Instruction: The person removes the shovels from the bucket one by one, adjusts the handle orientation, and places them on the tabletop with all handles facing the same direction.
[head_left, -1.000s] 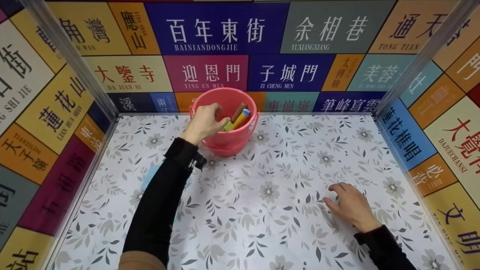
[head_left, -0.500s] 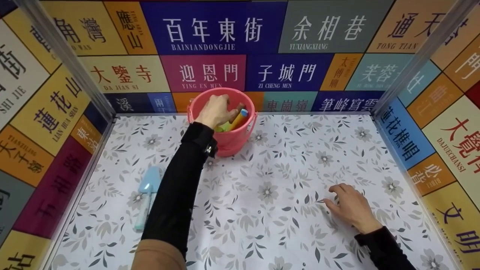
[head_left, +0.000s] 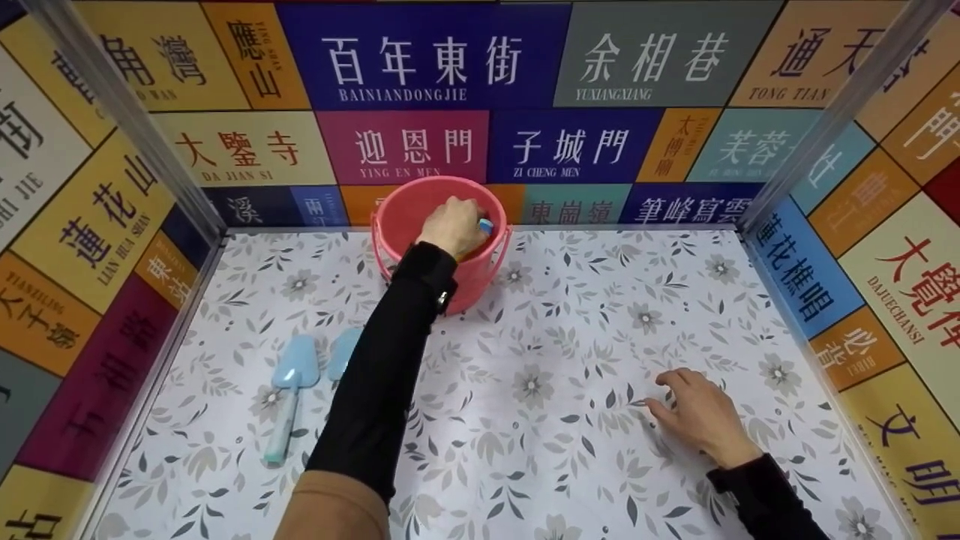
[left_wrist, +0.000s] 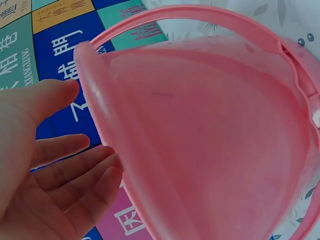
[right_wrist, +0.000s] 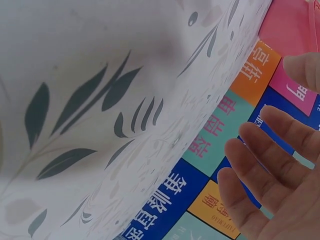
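My left hand (head_left: 454,225) reaches over the mouth of a pink bucket (head_left: 469,289) at the back of the table. In the left wrist view, thumb and fingers are apart with nothing visible between them, fingertips right at the rim of the bucket (left_wrist: 200,130). A handle with a blue end (head_left: 486,225) shows beside the hand in the bucket; the other contents are hidden behind it. My right hand (head_left: 701,416) stays at the right, fingers loosely bent and holding nothing, as its wrist view of the hand (right_wrist: 275,175) confirms.
A light blue toy shovel (head_left: 295,364) lies on the left of the flowered tablecloth (head_left: 532,450). Another light blue piece (head_left: 343,352) lies partly under my left sleeve. Printed panels (head_left: 420,60) wall in the back and both sides.
My left hand has moved right across the bucket's mouth, covering the brown and green things seen inside earlier. The arm's shift has uncovered the blue shovel. The right hand has not moved.
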